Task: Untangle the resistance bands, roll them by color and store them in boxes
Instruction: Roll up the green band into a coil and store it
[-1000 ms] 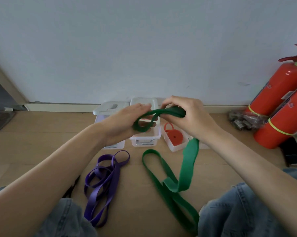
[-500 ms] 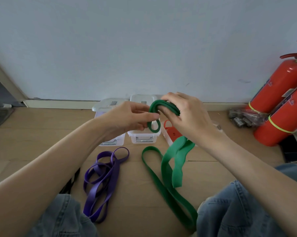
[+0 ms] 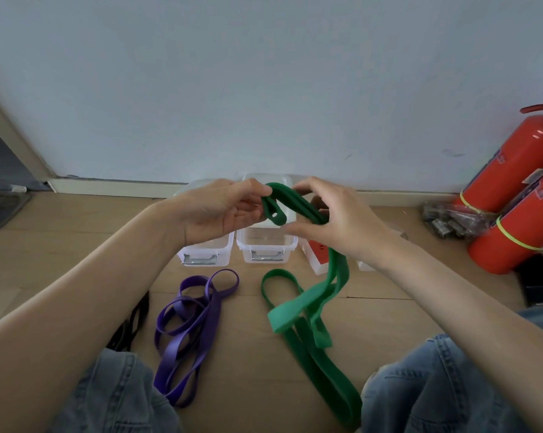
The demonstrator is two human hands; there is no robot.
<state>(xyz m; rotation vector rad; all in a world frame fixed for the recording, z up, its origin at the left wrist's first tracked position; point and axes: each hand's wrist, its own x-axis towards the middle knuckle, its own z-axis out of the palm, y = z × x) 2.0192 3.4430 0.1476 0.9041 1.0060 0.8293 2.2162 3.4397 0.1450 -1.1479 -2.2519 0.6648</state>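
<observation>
A pale wall meets a wooden floor (image 3: 389, 314), where a person sits with denim-clad knees on either side of the work. Two red fire extinguishers (image 3: 520, 195) lean against the wall to the right of the boxes, the largest things here. One green resistance band (image 3: 307, 310) trails from the hands down to the floor in front of the boxes; one purple resistance band (image 3: 188, 326) lies in loose loops to the left of it, and a black band (image 3: 132, 323) peeks out further left, mostly hidden by the forearm. Three clear plastic boxes (image 3: 265, 248) stand in a row by the wall; the rightmost holds something red. The step in hand appears to be rolling the green band: the left hand (image 3: 213, 210) pinches the small started coil just above the middle box, while the right hand (image 3: 335, 223) curls its fingers around the strap feeding into it. The next move likely calls for wrapping the slack round the coil under even tension, so the roll stays tight.
</observation>
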